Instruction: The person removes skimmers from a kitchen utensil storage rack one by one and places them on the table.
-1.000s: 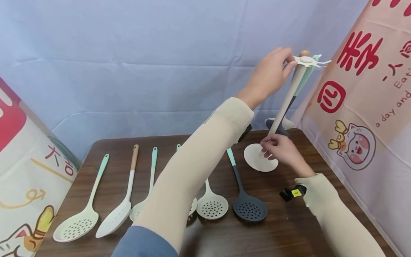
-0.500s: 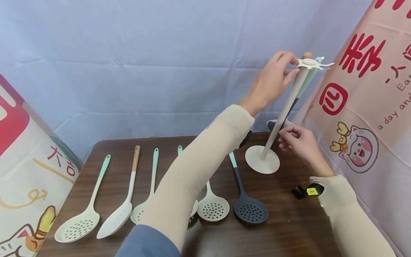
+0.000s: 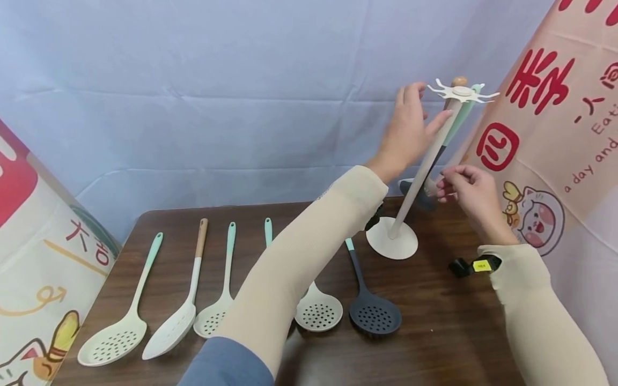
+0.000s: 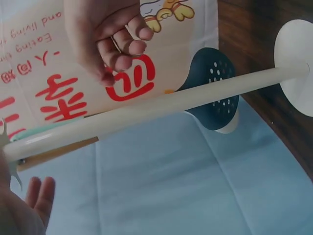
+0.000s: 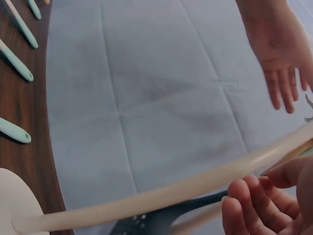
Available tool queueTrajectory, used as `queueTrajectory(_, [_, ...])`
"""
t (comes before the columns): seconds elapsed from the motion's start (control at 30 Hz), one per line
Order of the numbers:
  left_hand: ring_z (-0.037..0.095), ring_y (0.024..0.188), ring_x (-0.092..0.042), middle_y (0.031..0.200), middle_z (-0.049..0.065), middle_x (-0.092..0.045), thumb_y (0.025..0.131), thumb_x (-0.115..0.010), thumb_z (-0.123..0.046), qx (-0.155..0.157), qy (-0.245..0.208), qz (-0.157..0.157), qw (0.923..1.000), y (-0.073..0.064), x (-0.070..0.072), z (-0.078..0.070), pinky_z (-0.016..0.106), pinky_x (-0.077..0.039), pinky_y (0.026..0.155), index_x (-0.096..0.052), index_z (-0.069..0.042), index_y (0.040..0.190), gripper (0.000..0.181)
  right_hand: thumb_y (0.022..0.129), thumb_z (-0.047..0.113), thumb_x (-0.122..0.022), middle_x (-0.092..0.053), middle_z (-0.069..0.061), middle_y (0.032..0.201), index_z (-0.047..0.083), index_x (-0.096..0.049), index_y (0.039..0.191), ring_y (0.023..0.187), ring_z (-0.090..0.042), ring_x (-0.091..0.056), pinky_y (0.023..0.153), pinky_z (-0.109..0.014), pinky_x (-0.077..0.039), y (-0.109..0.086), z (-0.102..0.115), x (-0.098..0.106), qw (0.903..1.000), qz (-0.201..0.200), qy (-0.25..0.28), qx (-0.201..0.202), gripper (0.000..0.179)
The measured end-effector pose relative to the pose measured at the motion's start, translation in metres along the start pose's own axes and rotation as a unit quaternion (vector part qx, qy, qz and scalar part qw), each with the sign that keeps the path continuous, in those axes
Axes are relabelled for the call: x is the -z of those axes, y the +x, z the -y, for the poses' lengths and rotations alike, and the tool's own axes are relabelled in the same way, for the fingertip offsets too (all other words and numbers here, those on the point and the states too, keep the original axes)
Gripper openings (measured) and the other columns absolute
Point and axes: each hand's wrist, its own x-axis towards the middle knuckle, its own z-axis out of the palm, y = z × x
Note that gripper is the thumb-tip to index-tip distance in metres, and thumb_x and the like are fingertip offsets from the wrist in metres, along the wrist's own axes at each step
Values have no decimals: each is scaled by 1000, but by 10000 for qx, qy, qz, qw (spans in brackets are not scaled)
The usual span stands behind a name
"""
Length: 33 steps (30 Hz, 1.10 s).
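Note:
A cream utensil stand [image 3: 419,177] with a round base and a ring of white hooks stands at the table's back right. From its far hooks hang a dark skimmer [image 4: 205,105] with a mint handle and a wooden-handled utensil [image 3: 458,81], partly hidden behind the pole. My left hand [image 3: 407,128] is beside the top of the stand, fingers raised apart from the hooks and thumb near the pole; it holds nothing. Right of the pole, close to the hanging heads, my right hand [image 3: 475,195] has loosely bent fingers with nothing visible between them.
On the brown table [image 3: 434,354] lies a row of perforated skimmers, among them a pale green one [image 3: 116,343], a white wooden-handled one [image 3: 174,324] and a dark one [image 3: 375,313]. My left sleeve covers part of the row. Cloth backdrops [image 3: 241,134] enclose the back and sides.
My left hand has let go of the hook ring and its fingers have spread. My right hand has moved from the pole's lower part rightward and up.

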Motion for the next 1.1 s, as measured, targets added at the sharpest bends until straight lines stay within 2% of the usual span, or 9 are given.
queueTrajectory(0.1, [3,104,-60,131,-2,-55,100,-65,-38,179,-157,112,9997,2,0,3,7,-44,83,-46,-10,141,53,103,21,-62,-71,3,80,12,-70,102,68,-9,-69,63,-22,-59,5,3,2,9997,-106,214,5,12])
queueTrajectory(0.2, [3,105,-64,123,-3,-66,101,-65,-35,291,-222,362,9987,5,-1,6,8,-45,85,-56,-13,137,43,102,20,-64,-71,0,80,11,-71,100,66,-10,-70,62,-22,-59,10,5,3,9980,-187,606,4,11])
queueTrajectory(0.3, [0,106,-64,123,-7,-69,102,-64,-36,357,-13,689,9970,6,-5,7,8,-45,86,-60,-17,139,42,101,20,-65,-71,0,80,10,-70,101,66,-11,-70,63,-23,-59,14,5,4,9966,-284,770,11,12])
queueTrajectory(0.47, [-1,104,-65,119,-9,-71,100,-66,-33,467,123,1113,9926,5,-16,6,10,-48,82,-61,-21,140,42,102,22,-64,-72,1,86,9,-68,106,71,-9,-71,64,-21,-59,21,5,5,9971,-410,629,105,14])
queueTrajectory(0.63, [-1,98,-65,112,-11,-71,98,-68,-32,612,189,1152,9913,5,-26,5,11,-49,78,-65,-23,131,34,102,20,-63,-71,4,92,9,-65,109,78,-7,-70,64,-19,-58,30,7,2,9967,-592,504,245,13])
queueTrajectory(0.77, [-1,93,-64,107,-13,-70,98,-68,-33,708,344,1091,9909,5,-27,4,11,-48,76,-68,-23,124,28,101,17,-64,-67,2,97,10,-65,110,86,-8,-67,66,-17,-57,38,7,-4,9955,-693,529,360,12])
queueTrajectory(0.87, [-1,92,-63,107,-14,-69,99,-67,-35,818,550,1166,9883,7,-26,1,12,-48,77,-67,-25,123,26,101,15,-63,-66,4,97,12,-65,109,89,-7,-66,66,-16,-57,41,6,-6,9955,-691,411,504,9])
queueTrajectory(1.0, [0,93,-62,109,-14,-68,101,-64,-37,843,973,1282,9834,7,-24,-4,14,-47,79,-65,-26,125,27,101,13,-62,-66,7,93,14,-63,109,87,-5,-66,65,-16,-56,44,3,-8,9960,-581,54,673,8])
queueTrajectory(1.1, [1,95,-62,111,-13,-68,102,-62,-37,820,1109,1287,9820,6,-25,-6,15,-47,80,-64,-26,126,26,100,12,-62,-66,10,92,15,-62,109,85,-4,-66,67,-16,-56,45,-1,-8,9953,-529,-247,767,10])
